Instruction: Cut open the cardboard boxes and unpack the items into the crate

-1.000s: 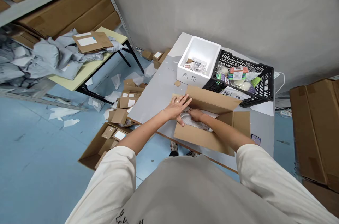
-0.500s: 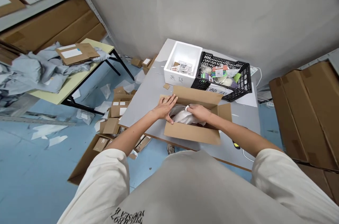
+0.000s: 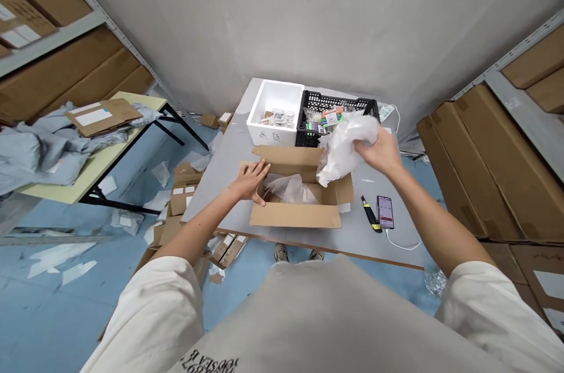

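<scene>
An open cardboard box (image 3: 294,215) sits at the near edge of a grey table (image 3: 229,167). My left hand (image 3: 249,181) rests flat on the box's left flap, fingers stretched out. My right hand (image 3: 379,151) is raised above the box's right side and grips a crumpled clear plastic bag (image 3: 342,148). More white plastic wrapping (image 3: 291,190) lies inside the box.
Behind the box stand a white foam box (image 3: 274,113) of small packets and a black crate (image 3: 335,112) of colourful items. A phone (image 3: 385,212) on a cable and a black-yellow cutter (image 3: 368,214) lie to the right. Cardboard stacks (image 3: 480,167) flank the right; loose cartons (image 3: 183,197) litter the floor at left.
My right hand has lifted out of the box, up and to the right, pulling the plastic bag with it. My left hand has stayed on the left flap.
</scene>
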Demonstrator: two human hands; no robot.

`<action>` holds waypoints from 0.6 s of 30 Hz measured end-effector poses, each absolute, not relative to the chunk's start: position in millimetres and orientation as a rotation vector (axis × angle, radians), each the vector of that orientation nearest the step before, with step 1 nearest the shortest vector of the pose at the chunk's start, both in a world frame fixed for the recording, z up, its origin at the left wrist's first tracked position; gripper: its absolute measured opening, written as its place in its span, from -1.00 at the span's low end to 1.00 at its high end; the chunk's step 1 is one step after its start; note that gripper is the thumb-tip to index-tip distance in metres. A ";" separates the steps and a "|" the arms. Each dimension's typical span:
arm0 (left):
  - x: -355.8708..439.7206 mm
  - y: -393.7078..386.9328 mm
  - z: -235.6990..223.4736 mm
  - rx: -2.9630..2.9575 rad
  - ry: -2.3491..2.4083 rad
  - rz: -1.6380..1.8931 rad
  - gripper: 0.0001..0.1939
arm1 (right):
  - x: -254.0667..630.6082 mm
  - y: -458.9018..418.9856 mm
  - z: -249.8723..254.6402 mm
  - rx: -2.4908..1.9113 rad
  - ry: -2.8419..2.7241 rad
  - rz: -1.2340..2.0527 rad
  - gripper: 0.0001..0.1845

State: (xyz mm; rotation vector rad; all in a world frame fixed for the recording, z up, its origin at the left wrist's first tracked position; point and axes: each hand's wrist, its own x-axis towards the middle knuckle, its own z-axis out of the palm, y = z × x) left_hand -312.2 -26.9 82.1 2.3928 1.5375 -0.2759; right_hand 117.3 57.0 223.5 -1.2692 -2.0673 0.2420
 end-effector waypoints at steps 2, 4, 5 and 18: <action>-309.5 -27.1 83.2 2.397 1.550 -0.298 0.50 | 142.4 64.3 241.4 -1.303 -1.934 0.156 -0.47; -306.3 -27.1 84.8 2.396 1.564 -0.327 0.48 | 169.1 72.0 251.5 -1.357 -1.849 0.099 -0.46; -304.4 -27.2 85.9 2.396 1.572 -0.343 0.47 | 182.9 75.7 252.5 -1.389 -1.815 0.086 -0.47; -264.0 -50.6 114.5 2.437 1.718 -0.483 0.25 | 262.2 48.8 37.5 -2.203 -1.916 0.626 -0.51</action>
